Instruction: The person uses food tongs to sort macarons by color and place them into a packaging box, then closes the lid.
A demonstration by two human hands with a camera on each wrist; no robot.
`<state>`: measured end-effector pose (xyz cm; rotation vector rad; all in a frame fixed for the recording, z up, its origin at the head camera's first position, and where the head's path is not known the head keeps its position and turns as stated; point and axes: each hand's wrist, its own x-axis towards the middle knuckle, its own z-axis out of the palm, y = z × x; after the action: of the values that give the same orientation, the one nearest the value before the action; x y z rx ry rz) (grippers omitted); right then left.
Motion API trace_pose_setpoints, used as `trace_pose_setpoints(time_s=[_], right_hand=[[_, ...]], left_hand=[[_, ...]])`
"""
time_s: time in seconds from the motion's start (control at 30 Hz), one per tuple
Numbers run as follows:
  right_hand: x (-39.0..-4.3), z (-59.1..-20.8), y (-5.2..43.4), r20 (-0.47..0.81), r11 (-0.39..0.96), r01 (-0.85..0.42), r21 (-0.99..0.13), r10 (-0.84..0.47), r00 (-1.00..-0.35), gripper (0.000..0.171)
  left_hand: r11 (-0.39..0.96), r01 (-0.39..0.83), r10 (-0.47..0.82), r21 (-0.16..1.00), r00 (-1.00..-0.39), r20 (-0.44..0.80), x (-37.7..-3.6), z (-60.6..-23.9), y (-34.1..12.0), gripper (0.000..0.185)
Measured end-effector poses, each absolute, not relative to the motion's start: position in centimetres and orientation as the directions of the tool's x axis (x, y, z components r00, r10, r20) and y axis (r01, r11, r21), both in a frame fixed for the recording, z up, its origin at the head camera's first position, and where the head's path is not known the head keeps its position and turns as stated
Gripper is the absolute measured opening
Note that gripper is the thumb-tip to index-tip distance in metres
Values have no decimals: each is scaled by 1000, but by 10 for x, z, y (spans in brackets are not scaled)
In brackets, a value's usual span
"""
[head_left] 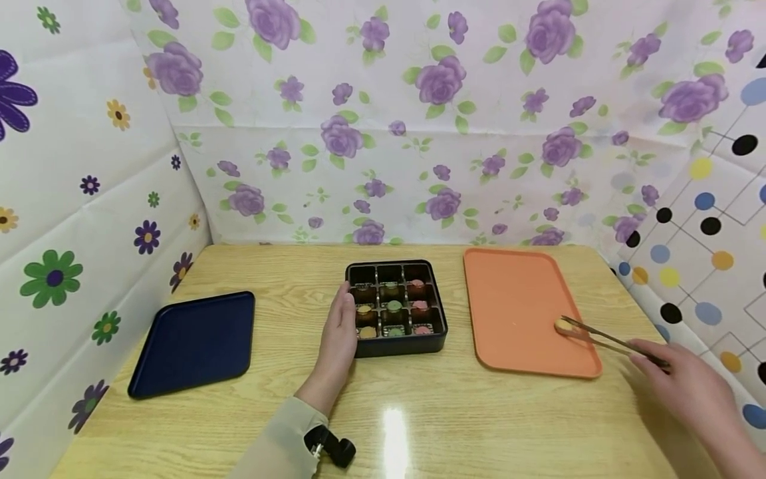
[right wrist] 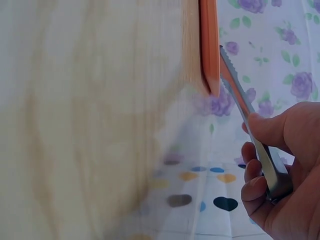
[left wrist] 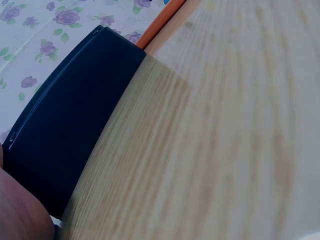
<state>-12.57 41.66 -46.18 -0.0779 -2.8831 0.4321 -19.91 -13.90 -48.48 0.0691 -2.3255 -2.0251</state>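
Observation:
A black divided box [head_left: 399, 344] stands at the middle of the table, with small yellow, green and pink round pieces in its compartments. My left hand [head_left: 340, 332] rests along the box's left side, fingers straight; in the left wrist view part of this hand [left wrist: 22, 210] shows beside the box's dark wall [left wrist: 75, 120]. On the right, my right hand [head_left: 688, 379] grips metal tongs [head_left: 622, 342]. Their tips are at a small yellow round piece [head_left: 563, 325] near the right edge of the orange tray [head_left: 514, 293]. In the right wrist view, fingers curl round the tongs [right wrist: 274, 172].
A dark blue tray [head_left: 197, 346] lies at the left of the wooden table [head_left: 419, 399]. Floral cloth [head_left: 395, 133] hangs behind the table, and patterned cloths [head_left: 712, 219] close in both sides. The orange tray lies to the right of the box, with a gap between them.

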Motion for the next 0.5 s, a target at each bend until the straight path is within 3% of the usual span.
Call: trace_pose_setpoints(time_s=[0.5], right_hand=[[-136, -447, 388, 247, 950, -53, -307, 25, -969, 39]], left_hand=[[134, -3, -68, 991, -998, 6, -199, -484, -138, 63]])
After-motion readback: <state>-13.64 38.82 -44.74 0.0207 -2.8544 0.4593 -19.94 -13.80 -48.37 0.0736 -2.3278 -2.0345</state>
